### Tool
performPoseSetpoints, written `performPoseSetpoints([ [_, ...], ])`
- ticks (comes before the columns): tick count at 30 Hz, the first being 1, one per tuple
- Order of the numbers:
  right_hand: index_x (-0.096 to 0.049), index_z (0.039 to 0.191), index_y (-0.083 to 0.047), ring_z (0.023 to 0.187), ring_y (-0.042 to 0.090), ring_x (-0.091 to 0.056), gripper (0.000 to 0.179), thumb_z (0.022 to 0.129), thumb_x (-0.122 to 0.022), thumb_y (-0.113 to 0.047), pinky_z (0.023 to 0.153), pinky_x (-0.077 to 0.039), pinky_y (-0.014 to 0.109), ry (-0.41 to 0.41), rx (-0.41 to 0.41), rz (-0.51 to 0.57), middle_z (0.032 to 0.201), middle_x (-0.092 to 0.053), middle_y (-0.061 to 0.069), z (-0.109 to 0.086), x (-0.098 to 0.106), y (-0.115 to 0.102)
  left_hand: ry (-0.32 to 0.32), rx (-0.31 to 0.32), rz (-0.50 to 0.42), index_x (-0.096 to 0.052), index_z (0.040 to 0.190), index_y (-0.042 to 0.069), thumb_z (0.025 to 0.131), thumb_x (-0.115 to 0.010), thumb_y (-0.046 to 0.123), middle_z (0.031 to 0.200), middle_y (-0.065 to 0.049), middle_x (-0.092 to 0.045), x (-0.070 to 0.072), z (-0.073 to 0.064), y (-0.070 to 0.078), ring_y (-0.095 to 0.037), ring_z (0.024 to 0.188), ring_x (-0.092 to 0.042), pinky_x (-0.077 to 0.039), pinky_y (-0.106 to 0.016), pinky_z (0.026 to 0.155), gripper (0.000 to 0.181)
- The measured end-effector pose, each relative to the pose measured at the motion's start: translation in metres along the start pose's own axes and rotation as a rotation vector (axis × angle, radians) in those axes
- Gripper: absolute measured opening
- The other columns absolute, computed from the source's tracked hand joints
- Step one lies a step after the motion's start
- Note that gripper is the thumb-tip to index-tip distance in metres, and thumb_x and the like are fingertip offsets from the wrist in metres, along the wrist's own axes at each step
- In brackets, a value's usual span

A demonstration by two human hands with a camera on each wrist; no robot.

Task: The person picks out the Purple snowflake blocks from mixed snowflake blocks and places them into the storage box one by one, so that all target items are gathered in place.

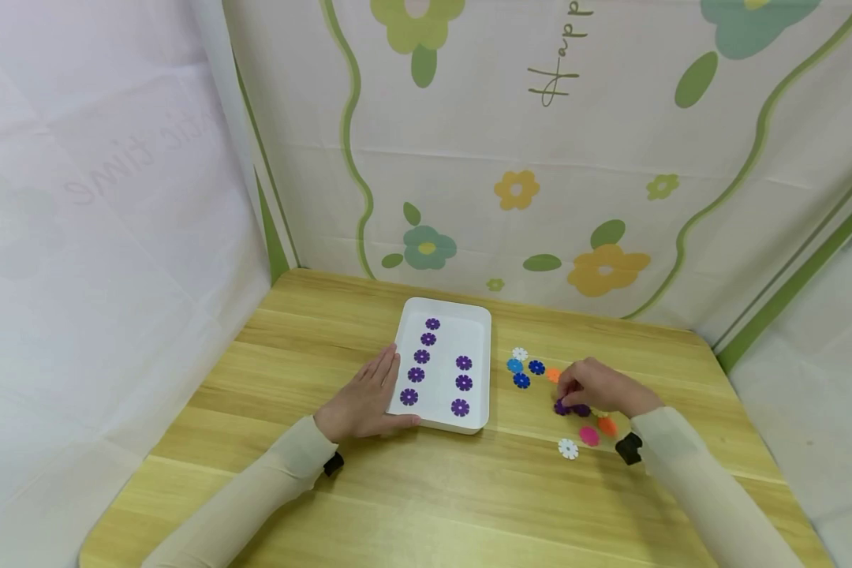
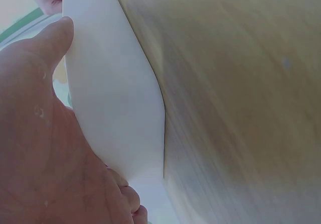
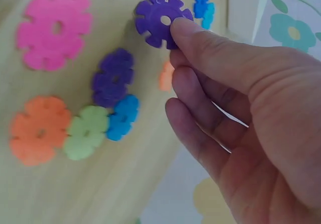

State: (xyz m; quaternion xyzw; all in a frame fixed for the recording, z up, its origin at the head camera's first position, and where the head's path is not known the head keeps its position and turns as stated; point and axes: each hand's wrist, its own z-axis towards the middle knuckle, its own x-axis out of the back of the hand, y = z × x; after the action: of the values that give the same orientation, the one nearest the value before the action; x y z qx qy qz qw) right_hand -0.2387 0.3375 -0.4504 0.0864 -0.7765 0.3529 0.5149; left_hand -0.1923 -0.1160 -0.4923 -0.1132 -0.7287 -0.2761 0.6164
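A white tray (image 1: 440,386) holds several purple snowflake discs (image 1: 422,356), laid in a longer column at left and one of three at right. My left hand (image 1: 360,398) rests along the tray's left near corner, fingers extended at the side and thumb on the near rim. To the tray's right, my right hand (image 1: 599,385) pinches a purple snowflake disc (image 3: 155,18) between thumb and forefinger, its other fingers bent loosely beneath. Behind that disc in the right wrist view, another purple disc (image 3: 114,78) lies on the table beside pink, orange, green and blue ones.
Between tray and right hand lie loose discs: a white one (image 1: 520,354), a light blue one (image 1: 514,366), dark blue ones (image 1: 536,368) and an orange one (image 1: 553,375). Nearer me is a second white disc (image 1: 568,449). Printed cloth (image 1: 461,142) walls the wooden table (image 1: 426,505).
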Motion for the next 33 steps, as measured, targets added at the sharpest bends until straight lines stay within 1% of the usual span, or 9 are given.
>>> performPoseSetpoints([
  [4, -0.079, 0.092, -0.011, 0.071, 0.019, -0.069, 0.011, 0.098, -0.073, -0.004, 0.065, -0.055, 0.021, -0.007, -0.002, -0.014, 0.088, -0.077, 0.000, 0.007, 0.011, -0.004, 0.001, 0.007, -0.006, -0.006, 0.166, -0.007, 0.094, -0.045, 0.085, 0.177, -0.021, 0.006, -0.004, 0.001, -0.002, -0.036, 0.166, 0.000, -0.015, -0.053, 0.135, 0.123],
  [8, -0.078, 0.094, -0.012, 0.071, 0.014, -0.066, 0.011, 0.099, -0.071, -0.005, 0.066, -0.055, 0.022, -0.010, -0.026, -0.031, 0.088, -0.076, -0.002, 0.016, 0.022, -0.008, 0.002, 0.006, -0.005, -0.007, 0.166, -0.008, 0.095, -0.046, 0.083, 0.177, -0.022, 0.006, -0.002, 0.001, -0.001, -0.036, 0.166, 0.000, -0.016, -0.053, 0.135, 0.122],
  [12, -0.078, 0.091, -0.012, 0.071, 0.009, -0.062, 0.013, 0.101, -0.070, -0.006, 0.066, -0.054, 0.023, -0.012, -0.020, -0.061, 0.087, -0.076, 0.001, 0.026, 0.034, -0.017, 0.022, -0.008, -0.021, -0.012, 0.165, -0.010, 0.095, -0.051, 0.080, 0.177, -0.025, 0.001, -0.001, 0.001, 0.000, -0.040, 0.166, -0.005, -0.018, -0.056, 0.134, 0.121],
  [15, -0.077, 0.090, -0.010, 0.069, 0.007, -0.058, 0.016, 0.102, -0.068, -0.007, 0.066, -0.053, 0.023, -0.015, 0.004, -0.078, 0.087, -0.076, 0.004, 0.037, 0.044, -0.025, 0.026, -0.009, -0.026, -0.012, 0.165, -0.010, 0.095, -0.052, 0.080, 0.177, -0.026, -0.001, -0.003, 0.001, -0.001, -0.041, 0.166, -0.006, -0.019, -0.056, 0.133, 0.121],
  [18, -0.077, 0.091, -0.009, 0.068, 0.008, -0.056, 0.016, 0.103, -0.068, -0.007, 0.067, -0.053, 0.024, -0.010, 0.002, -0.095, 0.085, -0.075, 0.001, 0.049, 0.052, -0.032, 0.018, 0.000, -0.015, -0.009, 0.165, -0.009, 0.095, -0.050, 0.081, 0.177, -0.024, 0.002, -0.004, 0.002, -0.002, -0.039, 0.166, -0.004, -0.018, -0.055, 0.134, 0.122],
  [23, -0.077, 0.090, -0.009, 0.070, 0.009, -0.058, 0.013, 0.101, -0.071, -0.006, 0.069, -0.055, 0.027, 0.020, 0.017, -0.160, 0.084, -0.074, -0.001, 0.073, 0.064, -0.047, 0.016, 0.006, 0.001, -0.008, 0.166, -0.007, 0.095, -0.048, 0.082, 0.177, -0.021, 0.005, -0.005, 0.002, -0.002, -0.037, 0.167, -0.002, -0.017, -0.054, 0.134, 0.121],
  [26, -0.078, 0.091, -0.009, 0.071, 0.010, -0.061, 0.011, 0.100, -0.072, -0.006, 0.071, -0.057, 0.028, 0.032, 0.026, -0.187, 0.085, -0.075, 0.000, 0.089, 0.068, -0.055, 0.015, 0.006, -0.002, -0.009, 0.166, -0.008, 0.095, -0.051, 0.080, 0.177, -0.023, 0.004, -0.003, 0.001, -0.001, -0.038, 0.166, -0.003, -0.018, -0.055, 0.134, 0.120],
  [29, -0.078, 0.092, -0.008, 0.074, 0.011, -0.063, 0.010, 0.100, -0.072, -0.007, 0.073, -0.058, 0.031, 0.025, 0.019, -0.189, 0.086, -0.075, 0.002, 0.105, 0.070, -0.064, 0.010, 0.005, -0.006, -0.011, 0.165, -0.010, 0.096, -0.054, 0.076, 0.177, -0.026, 0.001, 0.000, 0.000, 0.001, -0.040, 0.166, -0.005, -0.019, -0.056, 0.133, 0.118],
  [33, -0.078, 0.095, -0.008, 0.078, 0.014, -0.066, 0.010, 0.102, -0.071, -0.010, 0.078, -0.060, 0.033, 0.010, 0.009, -0.189, 0.091, -0.077, 0.005, 0.125, 0.069, -0.073, -0.003, 0.005, 0.006, -0.012, 0.165, -0.010, 0.097, -0.053, 0.076, 0.176, -0.027, -0.002, 0.004, -0.001, 0.003, -0.040, 0.166, -0.005, -0.019, -0.055, 0.134, 0.117],
])
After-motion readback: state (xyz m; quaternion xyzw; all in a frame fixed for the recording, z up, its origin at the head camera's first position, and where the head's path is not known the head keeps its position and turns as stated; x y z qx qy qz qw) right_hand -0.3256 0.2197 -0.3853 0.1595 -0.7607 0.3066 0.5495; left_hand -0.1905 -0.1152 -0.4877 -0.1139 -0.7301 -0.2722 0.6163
